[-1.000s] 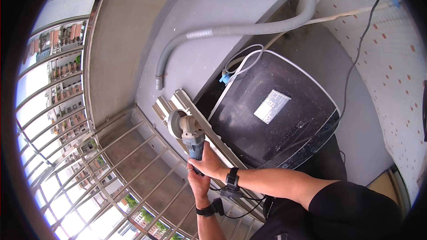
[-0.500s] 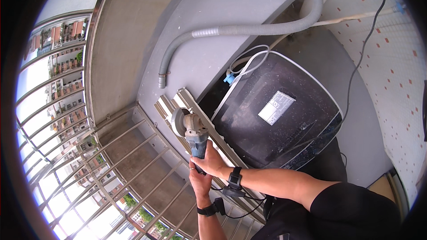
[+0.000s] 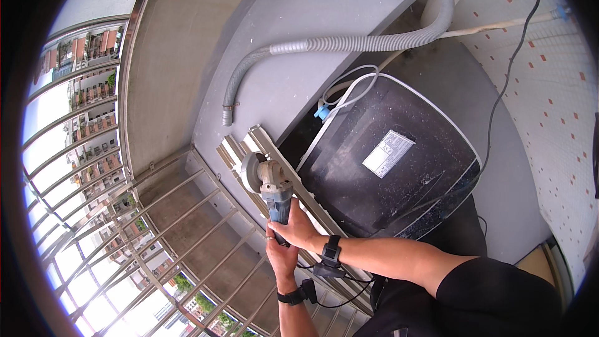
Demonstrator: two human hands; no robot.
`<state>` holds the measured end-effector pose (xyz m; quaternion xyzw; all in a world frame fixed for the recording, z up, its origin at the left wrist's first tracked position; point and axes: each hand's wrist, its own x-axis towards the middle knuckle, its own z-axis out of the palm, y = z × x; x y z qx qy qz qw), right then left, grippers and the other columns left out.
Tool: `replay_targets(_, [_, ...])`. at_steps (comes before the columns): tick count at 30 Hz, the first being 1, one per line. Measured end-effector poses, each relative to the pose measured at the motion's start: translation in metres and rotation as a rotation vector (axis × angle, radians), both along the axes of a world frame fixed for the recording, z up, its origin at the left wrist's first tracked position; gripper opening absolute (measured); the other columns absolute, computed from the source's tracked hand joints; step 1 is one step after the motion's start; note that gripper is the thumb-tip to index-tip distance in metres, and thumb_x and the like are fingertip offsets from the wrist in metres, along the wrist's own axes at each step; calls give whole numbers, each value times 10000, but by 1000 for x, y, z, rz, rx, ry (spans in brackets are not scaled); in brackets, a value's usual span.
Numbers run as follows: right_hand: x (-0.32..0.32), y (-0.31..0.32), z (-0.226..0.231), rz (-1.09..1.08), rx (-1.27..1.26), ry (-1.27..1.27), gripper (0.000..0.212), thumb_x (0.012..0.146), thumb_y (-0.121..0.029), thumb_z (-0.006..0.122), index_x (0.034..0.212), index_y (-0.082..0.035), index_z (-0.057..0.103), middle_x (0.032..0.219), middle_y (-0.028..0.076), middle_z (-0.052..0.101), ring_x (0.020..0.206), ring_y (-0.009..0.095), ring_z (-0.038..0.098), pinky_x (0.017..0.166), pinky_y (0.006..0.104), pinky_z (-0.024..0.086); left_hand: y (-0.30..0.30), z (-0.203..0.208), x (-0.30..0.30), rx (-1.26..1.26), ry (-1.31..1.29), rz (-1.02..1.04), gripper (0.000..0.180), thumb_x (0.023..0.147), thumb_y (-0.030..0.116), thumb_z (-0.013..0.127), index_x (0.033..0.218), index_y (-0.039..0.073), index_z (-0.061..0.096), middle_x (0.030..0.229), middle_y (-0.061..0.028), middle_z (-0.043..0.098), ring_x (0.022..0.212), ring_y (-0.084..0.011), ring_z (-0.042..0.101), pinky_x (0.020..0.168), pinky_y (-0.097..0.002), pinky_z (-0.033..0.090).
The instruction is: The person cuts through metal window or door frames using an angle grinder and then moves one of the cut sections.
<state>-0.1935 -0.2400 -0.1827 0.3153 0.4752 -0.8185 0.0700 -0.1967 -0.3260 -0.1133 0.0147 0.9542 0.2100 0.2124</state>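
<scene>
Left hand, right hand | gripping one angle grinder | one ribbed hose

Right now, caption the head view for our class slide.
Left hand and right hand hold a grinder over rails.

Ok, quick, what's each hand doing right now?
Left hand: closed, holding the rear end of the angle grinder.
Right hand: closed, holding the same angle grinder farther forward.
</scene>
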Motion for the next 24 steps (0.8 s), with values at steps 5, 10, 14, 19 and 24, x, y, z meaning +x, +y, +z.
replay_targets(5, [0,0,-1,-18,43,26,660,819,-251,789,1251,40,384,1059,273,645,989,428,668,864,471,530,1,-1,1,-8,17,-8,765,825,221,825,1462,13,458,1221,-173,692,1125,-227,662,961,-361,513])
replay_targets(10, [-1,-3,-4,4,37,19,653,818,-228,794,1249,40,383,1041,267,650,977,419,679,857,458,542,-2,-4,1,-23,26,-2,774,826,222,824,1471,14,451,1235,-174,687,1132,-228,660,966,-362,512])
replay_targets(14, [1,-2,0,-3,71,31,646,821,-223,790,1249,41,385,1045,258,651,986,408,679,859,455,541,-2,-2,2,-21,32,-10,774,821,232,829,1462,12,457,1220,-176,691,1121,-224,662,953,-356,516])
replay_targets(19, [0,-1,-4,-15,26,44,635,823,-203,781,1256,42,386,1048,244,655,991,399,680,864,448,541,-3,-8,2,-3,70,-6,811,760,256,852,1445,29,482,1108,-202,717,1055,-305,707,905,-396,537])
replay_targets(24, [0,-9,-9,7,76,23,648,822,-181,776,1280,33,370,1053,242,657,998,398,678,874,449,537,-11,-12,2,30,50,0,793,758,256,848,1433,36,495,1126,-198,709,1062,-308,701,910,-398,532])
